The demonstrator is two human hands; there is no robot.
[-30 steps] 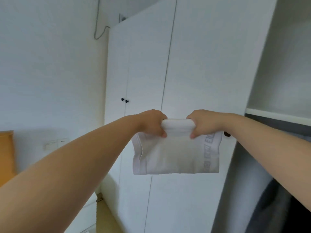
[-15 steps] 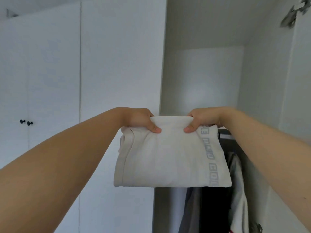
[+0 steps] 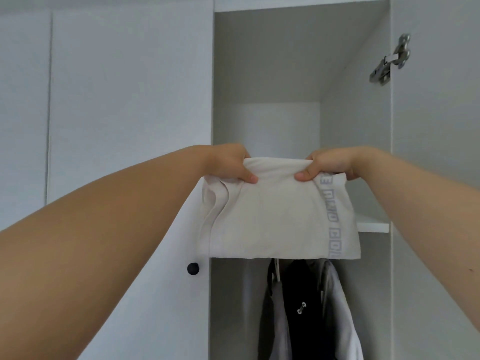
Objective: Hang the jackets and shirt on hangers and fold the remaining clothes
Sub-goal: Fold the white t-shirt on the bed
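Note:
A folded white garment with grey lettering down its right side hangs in the air in front of the open wardrobe. My left hand grips its top edge on the left, thumb over the front. My right hand grips the top edge on the right in the same way. Both arms are stretched forward at the height of the upper shelf. Below the shelf hang a black jacket and grey and white clothes; their hangers are mostly hidden behind the garment.
The wardrobe's upper compartment stands open above the white shelf. A closed white door with a black knob is at left. The open door with a metal hinge is at right.
The view has swung right from the closed doors to the open compartment. Both hands kept their hold and carried the folded garment up in front of the shelf.

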